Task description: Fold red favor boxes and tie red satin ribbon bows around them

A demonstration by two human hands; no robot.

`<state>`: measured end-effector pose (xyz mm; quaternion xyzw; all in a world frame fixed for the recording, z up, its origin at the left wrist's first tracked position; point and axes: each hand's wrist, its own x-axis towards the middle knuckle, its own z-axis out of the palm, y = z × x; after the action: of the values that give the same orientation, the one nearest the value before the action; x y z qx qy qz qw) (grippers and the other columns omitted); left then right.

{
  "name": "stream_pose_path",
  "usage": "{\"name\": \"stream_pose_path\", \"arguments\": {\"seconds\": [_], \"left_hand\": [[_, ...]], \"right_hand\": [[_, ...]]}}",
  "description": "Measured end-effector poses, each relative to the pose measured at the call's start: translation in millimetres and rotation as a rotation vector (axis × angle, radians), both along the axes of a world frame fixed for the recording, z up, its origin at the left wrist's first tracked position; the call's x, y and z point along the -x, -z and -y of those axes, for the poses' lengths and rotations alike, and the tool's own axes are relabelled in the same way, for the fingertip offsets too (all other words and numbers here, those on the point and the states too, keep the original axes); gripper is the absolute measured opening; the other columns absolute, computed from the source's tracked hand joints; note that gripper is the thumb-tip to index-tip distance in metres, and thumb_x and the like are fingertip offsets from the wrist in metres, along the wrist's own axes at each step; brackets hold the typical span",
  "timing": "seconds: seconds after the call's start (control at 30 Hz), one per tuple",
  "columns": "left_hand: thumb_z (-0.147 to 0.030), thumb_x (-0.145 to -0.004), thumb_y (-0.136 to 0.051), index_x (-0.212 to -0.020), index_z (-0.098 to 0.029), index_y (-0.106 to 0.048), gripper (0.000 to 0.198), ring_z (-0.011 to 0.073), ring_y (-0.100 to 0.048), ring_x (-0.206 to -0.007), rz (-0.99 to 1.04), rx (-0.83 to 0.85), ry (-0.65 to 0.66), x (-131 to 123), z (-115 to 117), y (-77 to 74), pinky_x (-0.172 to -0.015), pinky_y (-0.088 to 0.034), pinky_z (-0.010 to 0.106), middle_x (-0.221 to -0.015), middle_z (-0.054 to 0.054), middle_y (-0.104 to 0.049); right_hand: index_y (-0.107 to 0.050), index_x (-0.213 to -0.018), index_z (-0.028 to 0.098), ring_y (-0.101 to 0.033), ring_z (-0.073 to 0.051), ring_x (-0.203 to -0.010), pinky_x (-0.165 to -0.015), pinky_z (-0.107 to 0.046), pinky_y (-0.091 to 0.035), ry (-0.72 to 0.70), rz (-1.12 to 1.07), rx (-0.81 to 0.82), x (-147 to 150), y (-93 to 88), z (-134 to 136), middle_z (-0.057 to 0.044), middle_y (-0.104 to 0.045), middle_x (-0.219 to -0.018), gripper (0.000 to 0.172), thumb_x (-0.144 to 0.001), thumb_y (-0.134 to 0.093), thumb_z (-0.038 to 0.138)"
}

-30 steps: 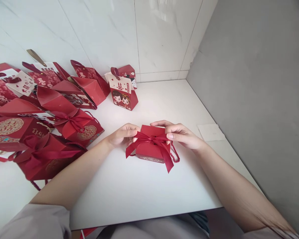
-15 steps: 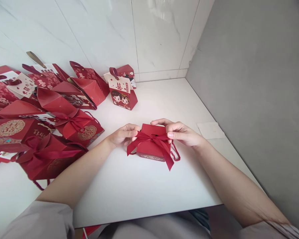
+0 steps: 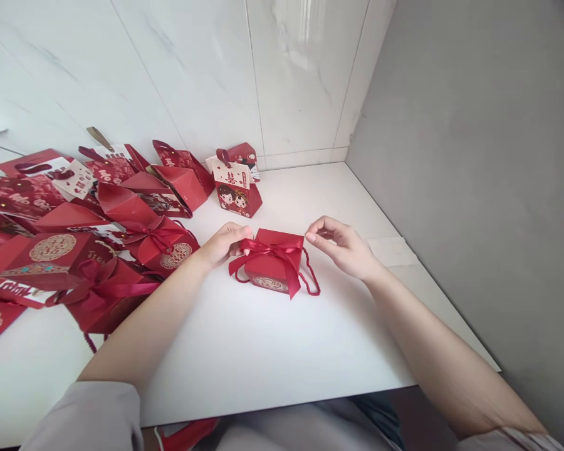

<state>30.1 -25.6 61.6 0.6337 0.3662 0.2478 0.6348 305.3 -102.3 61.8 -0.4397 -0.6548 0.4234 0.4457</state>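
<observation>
A small red gift box [image 3: 271, 266] with a dark red ribbon bow on top and a red cord handle stands in the middle of the white table [image 3: 263, 351]. My left hand [image 3: 223, 243] grips the box's left side, thumb and fingers closed on its upper edge by the ribbon. Just right of the box, my right hand [image 3: 341, 245] hovers apart from it, fingers loosely curled and separated, holding nothing.
Several red gift boxes and bags [image 3: 98, 232] crowd the left side of the table. One box with a cartoon couple [image 3: 237, 191] stands behind the small box. A white paper slip [image 3: 392, 250] lies near the grey wall [image 3: 474, 188] at right.
My right hand has let go of the ribbon and drawn back to the right. The bow now lies tied on the box. The view has tilted up slightly.
</observation>
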Motion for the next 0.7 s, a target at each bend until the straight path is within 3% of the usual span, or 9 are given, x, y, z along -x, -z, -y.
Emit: {"name": "stream_pose_path", "arguments": {"seconds": [0.07,0.17,0.2,0.27,0.37,0.47,0.57,0.63,0.7], "left_hand": [[-0.055,-0.078,-0.063,-0.060,-0.014,-0.054,0.046,0.0066,-0.038,-0.046,-0.116,-0.146,-0.047,-1.9,0.3,-11.0,-0.044,-0.025,0.021,-0.055,-0.002,-0.047],[-0.044,-0.081,-0.064,-0.081,-0.017,-0.058,0.027,0.0137,-0.057,-0.081,-0.183,-0.488,-0.129,-9.5,7.0,-24.4,-0.068,-0.045,0.022,-0.088,0.003,-0.058],[-0.041,-0.081,-0.064,-0.086,-0.018,-0.059,0.024,0.0173,-0.056,-0.099,-0.201,-0.587,-0.102,-12.3,10.2,-27.5,-0.082,-0.047,0.026,-0.102,0.006,-0.058],[-0.035,-0.083,-0.062,-0.091,-0.018,-0.061,0.019,0.0231,-0.048,-0.123,-0.246,-0.683,0.047,-16.9,16.4,-31.4,-0.105,-0.038,0.036,-0.124,0.009,-0.053],[-0.027,-0.084,-0.059,-0.093,-0.018,-0.060,0.013,0.0255,-0.043,-0.131,-0.279,-0.657,0.215,-20.6,21.4,-30.9,-0.113,-0.031,0.042,-0.134,0.011,-0.049],[-0.024,-0.081,-0.059,-0.089,-0.018,-0.056,0.011,0.0263,-0.042,-0.132,-0.253,-0.589,0.186,-21.6,21.0,-26.4,-0.111,-0.033,0.044,-0.134,0.011,-0.050],[-0.025,-0.080,-0.058,-0.087,-0.018,-0.054,0.011,0.0271,-0.044,-0.131,-0.247,-0.516,0.160,-21.7,19.4,-23.5,-0.109,-0.037,0.045,-0.134,0.012,-0.051],[-0.025,-0.080,-0.058,-0.087,-0.018,-0.054,0.011,0.0270,-0.045,-0.130,-0.249,-0.514,0.140,-21.9,18.9,-22.5,-0.109,-0.036,0.044,-0.134,0.011,-0.051],[-0.026,-0.080,-0.059,-0.087,-0.018,-0.054,0.011,0.0265,-0.046,-0.128,-0.243,-0.525,0.104,-22.3,18.6,-20.4,-0.109,-0.036,0.044,-0.132,0.011,-0.051]], "right_hand": [[-0.055,-0.073,0.020,-0.056,-0.014,-0.070,-0.068,-0.027,-0.043,-0.032,0.168,-0.026,-0.2,-11.7,8.7,-0.001,-0.060,-0.073,0.038,-0.093,-0.049,0.052],[-0.052,-0.072,0.019,-0.052,-0.013,-0.062,-0.060,-0.027,-0.037,-0.085,0.421,-0.162,7.6,-25.7,26.3,-0.001,-0.059,-0.068,0.039,-0.090,-0.053,0.053],[-0.052,-0.073,0.019,-0.051,-0.014,-0.061,-0.060,-0.027,-0.037,-0.068,0.506,-0.236,12.3,-27.9,31.7,-0.001,-0.060,-0.069,0.037,-0.087,-0.058,0.053],[-0.052,-0.079,0.019,-0.050,-0.015,-0.061,-0.061,-0.029,-0.036,0.004,0.650,-0.351,21.8,-27.6,39.3,-0.003,-0.061,-0.073,0.032,-0.087,-0.059,0.050],[-0.051,-0.082,0.020,-0.049,-0.015,-0.059,-0.060,-0.029,-0.035,0.009,0.750,-0.445,29.3,-20.4,41.5,-0.003,-0.060,-0.071,0.018,-0.094,-0.048,0.033],[-0.049,-0.082,0.021,-0.046,-0.013,-0.051,-0.054,-0.027,-0.033,0.042,0.728,-0.447,27.7,-14.0,37.8,-0.001,-0.058,-0.067,0.020,-0.098,-0.039,0.026],[-0.048,-0.091,0.022,-0.050,-0.013,-0.051,-0.050,-0.026,-0.035,0.116,0.579,-0.334,25.1,-14.0,35.6,-0.002,-0.062,-0.072,0.016,-0.099,-0.036,0.028],[-0.046,-0.101,0.024,-0.056,-0.014,-0.056,-0.053,-0.026,-0.040,0.099,0.469,-0.220,25.2,-15.6,35.5,-0.002,-0.065,-0.080,0.010,-0.099,-0.039,0.031],[-0.044,-0.108,0.026,-0.059,-0.015,-0.060,-0.055,-0.027,-0.045,0.036,0.390,-0.136,25.8,-15.4,34.5,-0.002,-0.066,-0.084,0.015,-0.096,-0.045,0.036]]}}
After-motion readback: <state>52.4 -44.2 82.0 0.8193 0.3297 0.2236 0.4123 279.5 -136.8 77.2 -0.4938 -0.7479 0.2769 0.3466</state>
